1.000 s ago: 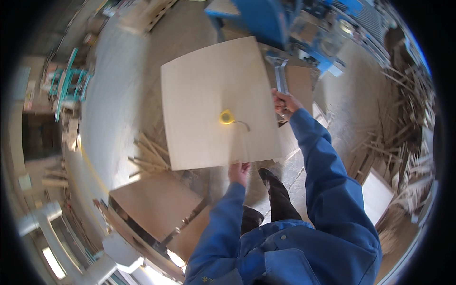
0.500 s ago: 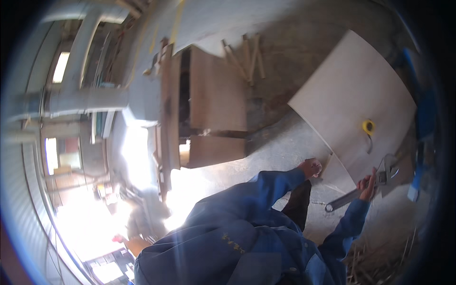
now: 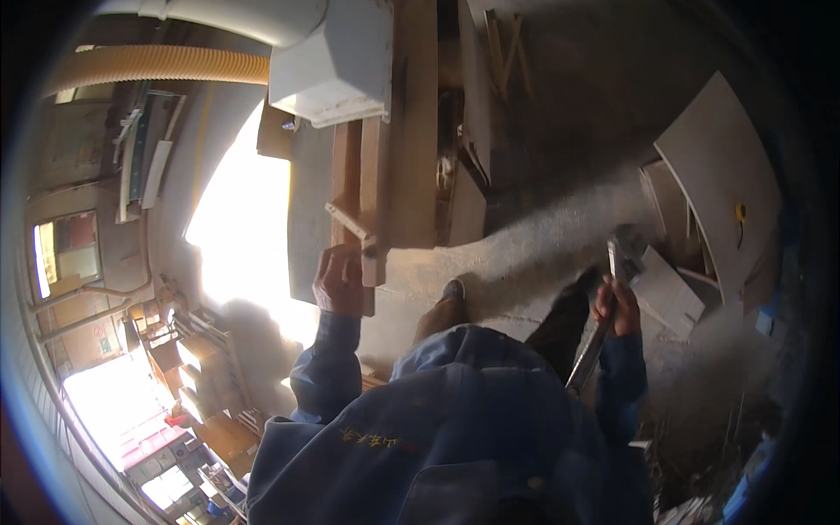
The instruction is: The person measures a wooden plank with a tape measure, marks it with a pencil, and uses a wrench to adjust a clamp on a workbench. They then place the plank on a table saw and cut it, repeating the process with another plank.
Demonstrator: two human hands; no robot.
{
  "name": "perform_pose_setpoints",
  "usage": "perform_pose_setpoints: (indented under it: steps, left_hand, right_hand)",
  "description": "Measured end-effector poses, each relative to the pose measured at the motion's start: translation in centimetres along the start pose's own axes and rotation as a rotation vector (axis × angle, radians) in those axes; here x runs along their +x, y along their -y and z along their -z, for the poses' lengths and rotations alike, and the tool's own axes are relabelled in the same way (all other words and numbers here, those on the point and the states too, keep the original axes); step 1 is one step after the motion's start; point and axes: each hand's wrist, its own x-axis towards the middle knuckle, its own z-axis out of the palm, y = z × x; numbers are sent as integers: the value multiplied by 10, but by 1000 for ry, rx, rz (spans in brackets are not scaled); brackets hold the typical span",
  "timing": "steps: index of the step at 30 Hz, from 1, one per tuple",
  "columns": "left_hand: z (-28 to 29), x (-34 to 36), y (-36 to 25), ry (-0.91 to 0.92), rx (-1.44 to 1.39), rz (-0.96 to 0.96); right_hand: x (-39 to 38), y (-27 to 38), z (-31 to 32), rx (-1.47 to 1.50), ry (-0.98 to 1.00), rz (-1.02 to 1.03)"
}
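Reached leftward since the earlier frame, from beside the pale panel (image 3: 726,184) to the wooden beams (image 3: 374,175). Best to bear lightly on those beams, away from edges. Carry the wrench (image 3: 588,352), tilted near the dark trouser leg (image 3: 560,324), with its head outward. Cannot tell whether clenched or merely resting at the beams with the left hand (image 3: 341,280); grasping the wrench's shaft with the right hand (image 3: 616,306).

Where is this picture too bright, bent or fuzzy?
Head view: the floor at left glares white; head view: the pale board has edges that bow near the black rim; head view: the head of the wrench in the right hand looks soft.
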Motion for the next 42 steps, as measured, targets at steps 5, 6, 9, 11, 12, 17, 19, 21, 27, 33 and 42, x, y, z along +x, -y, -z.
perform_pose_setpoints:
  steps: [5, 6, 9, 11, 12, 17, 19, 21, 27, 33, 42]
  left_hand:
    - [12, 4, 66, 296, 190, -372]
    - [9, 4, 79, 306, 181, -376]
    - [-14, 4, 98, 283, 176, -469]
    - [-25, 10, 114, 211, 201, -700]
    - [-30, 11, 119, 200, 232, -714]
    - [-53, 1, 140, 384, -439, -353]
    - [-58, -2, 146, 431, -578, -278]
    - [-62, -3, 149, 432, -629, -261]
    - [-58, 1, 140, 391, -595, -287]
    - [-52, 9, 141, 147, 314, -728]
    - [-63, 11, 121, 301, -197, -57]
  right_hand:
    - [-4, -78, -85, 329, 104, -403]
    - [-4, -95, -100, 403, 84, -482]
    - [0, -134, -132, 398, 68, -509]
    - [-3, -158, -152, 345, 59, -494]
    - [-4, -166, -161, 305, 41, -482]
    - [-7, -196, -204, 284, 138, -433]
    - [-5, -202, -220, 334, 153, -451]
    - [-2, -205, -234, 359, 176, -450]
    - [-1, -206, -260, 286, 98, -456]
    - [19, -215, -262, 292, 217, -660]
    - [28, -222, -190, 476, 62, -373]
